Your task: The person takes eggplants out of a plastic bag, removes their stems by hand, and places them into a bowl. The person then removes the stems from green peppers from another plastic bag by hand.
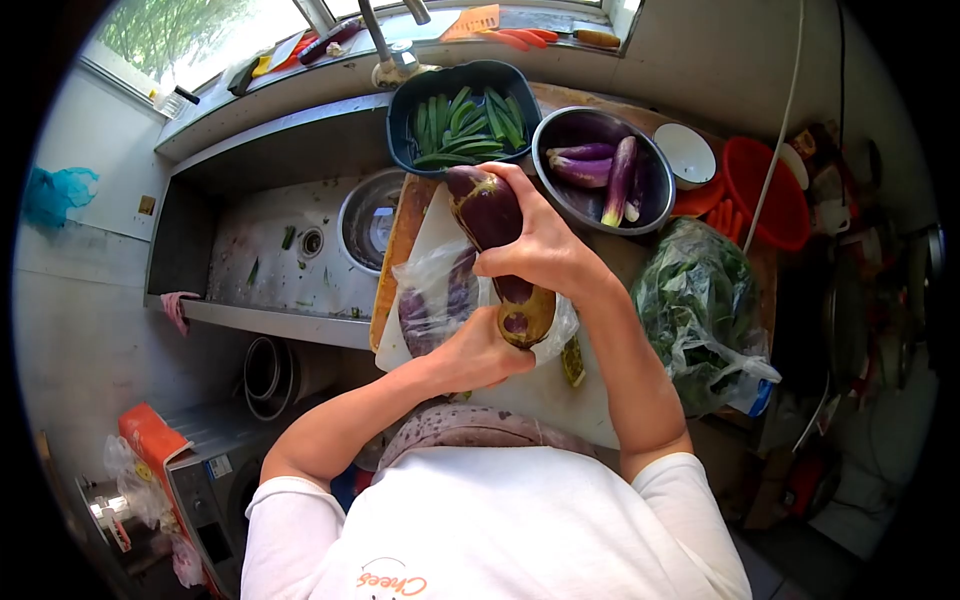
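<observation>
A large dark purple eggplant [487, 212] with brown scarred patches is held up above the white cutting board [530, 400]. My right hand [545, 245] is wrapped around its middle, thumb across the front. At its lower, brownish end, my left hand [487, 350] is closed against it; part of those fingers is hidden. Under my hands on the board lies a clear plastic bag [425, 275] with more purple eggplants [420, 325] inside. A small yellow-green piece [572, 362] rests on the board beside the bag.
A dark basin [400, 125] of green okra [468, 125] and a steel bowl [655, 205] of long purple eggplants [590, 165] stand behind. Bagged leafy greens [695, 290] sit right. A metal sink [265, 215] is left, beneath the faucet [385, 60].
</observation>
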The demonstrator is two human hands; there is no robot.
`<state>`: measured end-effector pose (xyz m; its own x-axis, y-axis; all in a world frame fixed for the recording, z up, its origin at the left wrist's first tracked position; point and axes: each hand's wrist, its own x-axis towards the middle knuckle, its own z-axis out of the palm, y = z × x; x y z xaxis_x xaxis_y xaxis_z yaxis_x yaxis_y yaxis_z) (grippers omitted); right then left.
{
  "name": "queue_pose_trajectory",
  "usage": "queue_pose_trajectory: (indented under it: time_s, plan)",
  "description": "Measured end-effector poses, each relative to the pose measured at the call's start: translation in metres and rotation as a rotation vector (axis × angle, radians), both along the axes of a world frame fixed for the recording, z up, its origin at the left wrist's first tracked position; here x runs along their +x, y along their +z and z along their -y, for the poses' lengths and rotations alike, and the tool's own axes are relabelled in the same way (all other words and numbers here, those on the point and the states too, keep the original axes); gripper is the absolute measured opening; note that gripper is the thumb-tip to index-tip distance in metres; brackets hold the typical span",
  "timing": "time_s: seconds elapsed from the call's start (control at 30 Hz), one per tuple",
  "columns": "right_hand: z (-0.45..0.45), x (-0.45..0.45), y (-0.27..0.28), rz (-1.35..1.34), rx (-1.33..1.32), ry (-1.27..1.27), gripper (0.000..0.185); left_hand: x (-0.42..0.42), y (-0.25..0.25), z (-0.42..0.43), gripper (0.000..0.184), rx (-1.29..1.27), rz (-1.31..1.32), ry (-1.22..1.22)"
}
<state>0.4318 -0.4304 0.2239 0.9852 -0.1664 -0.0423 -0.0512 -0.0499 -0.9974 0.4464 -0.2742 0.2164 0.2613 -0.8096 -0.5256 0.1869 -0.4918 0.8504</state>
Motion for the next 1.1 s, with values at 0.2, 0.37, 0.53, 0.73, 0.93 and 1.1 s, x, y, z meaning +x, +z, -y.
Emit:
queue_pose_trajectory:
  time_s: [0.2,0.37,0.53,0.73,0.93,1.1]
  plan:
    - [0.0,0.006,0.001,-0.019,0.034,0.091,0.087,-0.007,0.007,-0.002,0.01,-0.081,0.036,0.035]
    - [-0.003,0.01,0.004,-0.121,0.105,0.211,0.088,-0.01,-0.007,-0.011,0.014,-0.24,0.228,-0.005]
    - [-0.003,0.008,-0.008,0.075,-0.072,0.324,0.083,-0.013,-0.036,-0.028,0.022,-0.398,0.667,-0.192]
    - [0.021,0.001,-0.009,0.262,1.077,-0.013,0.048,0.015,0.001,-0.056,0.026,-0.235,-0.002,0.046]
    - [0.047,-0.02,-0.021,0.309,1.033,-0.295,0.047,0.022,0.007,-0.102,0.047,-0.45,-0.185,0.378]
    - [0.136,-0.001,-0.065,0.012,-0.09,-0.669,0.091,0.033,-0.034,-0.202,0.039,-0.7,-0.397,0.874]
